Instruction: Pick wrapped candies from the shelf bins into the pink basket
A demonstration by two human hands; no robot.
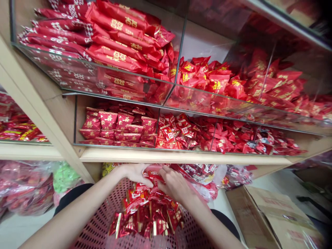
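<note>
At the far side of a pink perforated plastic basket (95, 211), both hands meet over red wrapped candies. My left hand (137, 174) curves round a red packet (153, 172), its thumb pointing toward the right hand. From the other side my right hand (173, 182) has its fingers bent onto the same packets; its fingertips are partly hidden. Below the hands, red candies with gold wrapper ends (145, 218) lie heaped in the basket. The basket sits between the dark-clad knees.
Ahead, glass-fronted shelves hold red candy packets (116, 55) and smaller wrapped sweets (218, 81). A wooden shelf edge (181, 156) runs just beyond the hands. Bagged sweets (26, 190) lie at left, more bags (199, 173) under the shelf. A cardboard box (254, 218) stands at right.
</note>
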